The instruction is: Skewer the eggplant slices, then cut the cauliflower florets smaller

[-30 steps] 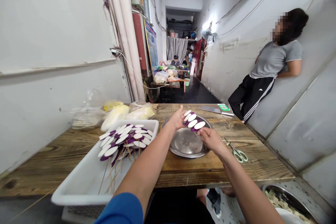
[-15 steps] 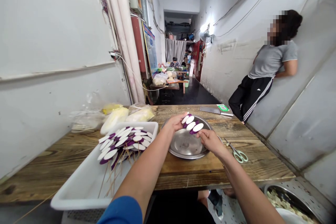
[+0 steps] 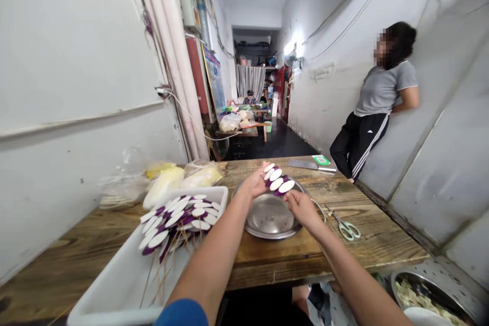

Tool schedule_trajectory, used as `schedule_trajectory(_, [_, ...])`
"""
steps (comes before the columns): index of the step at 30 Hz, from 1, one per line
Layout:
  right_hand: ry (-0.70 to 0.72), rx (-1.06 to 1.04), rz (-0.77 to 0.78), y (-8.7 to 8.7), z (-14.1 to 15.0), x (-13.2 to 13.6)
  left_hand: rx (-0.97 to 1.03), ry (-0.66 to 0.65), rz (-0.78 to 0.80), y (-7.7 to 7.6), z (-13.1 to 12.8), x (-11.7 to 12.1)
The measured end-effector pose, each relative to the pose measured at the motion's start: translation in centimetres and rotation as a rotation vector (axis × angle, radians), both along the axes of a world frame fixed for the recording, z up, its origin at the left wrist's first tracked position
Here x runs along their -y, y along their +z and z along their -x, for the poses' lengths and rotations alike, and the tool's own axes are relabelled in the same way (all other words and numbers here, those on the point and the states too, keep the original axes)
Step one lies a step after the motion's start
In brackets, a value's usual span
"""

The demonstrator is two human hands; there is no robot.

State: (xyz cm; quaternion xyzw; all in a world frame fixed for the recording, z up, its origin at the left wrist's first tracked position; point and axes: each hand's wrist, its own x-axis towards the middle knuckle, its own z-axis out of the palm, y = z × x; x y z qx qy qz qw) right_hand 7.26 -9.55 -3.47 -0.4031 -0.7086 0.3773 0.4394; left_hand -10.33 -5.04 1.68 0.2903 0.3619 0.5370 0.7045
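In the head view, mid-frame, the left hand [image 3: 255, 182] grips the slices [image 3: 276, 184] at their far end, the right hand [image 3: 300, 205] pinching the near end above the pan [image 3: 267, 216], seemingly mid-skewering; the next move likely needs steady alignment.

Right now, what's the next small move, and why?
Probably carry the held slices to the tray: they sit in a row between left hand and right hand, over the pan, and a pile of similar slices lies in that tray.
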Motion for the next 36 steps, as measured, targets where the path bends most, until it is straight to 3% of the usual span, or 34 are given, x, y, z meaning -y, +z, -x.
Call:
schedule_trajectory(5, [-0.113,-0.295,0.023,0.6,1.1,0.0,-0.183,-0.158,0.013,1.3,-1.8,2.2])
schedule_trajectory(7, [-0.088,-0.426,0.072,0.8,1.6,0.2,-0.189,-0.12,-0.027,1.4,-3.2,3.0])
schedule_trajectory(11, [-0.066,-0.582,0.146,0.7,2.5,1.2,-0.149,0.153,-0.131,1.6,-6.2,4.0])
schedule_trajectory(14, [-0.068,-0.606,0.135,0.2,2.8,1.9,-0.142,0.287,-0.195,1.7,-7.6,4.2])
schedule_trajectory(17, [-0.075,-0.678,0.116,0.1,3.0,2.2,-0.131,0.293,-0.24,1.4,-8.5,4.2])
schedule_trajectory(21, [-0.113,-0.959,0.187,0.7,3.1,2.0,-0.104,0.168,-0.294,0.7,-9.4,4.4])
schedule_trajectory(25, [0.184,-1.202,0.376,0.9,2.3,1.5,-0.181,0.142,-0.372,0.2,-9.5,4.8])
schedule_trajectory(30, [0.538,-1.419,0.571,0.4,1.1,1.0,-0.221,0.253,-0.27,-0.2,-9.1,4.7])
schedule_trajectory(33, [0.579,-1.485,0.578,0.1,0.7,0.9,-0.243,0.329,-0.241,-0.6,-8.9,4.5])
schedule_trajectory(36, [0.535,-1.491,0.536,-0.2,0.4,1.0,-0.266,0.332,-0.21,-0.9,-8.7,4.4])
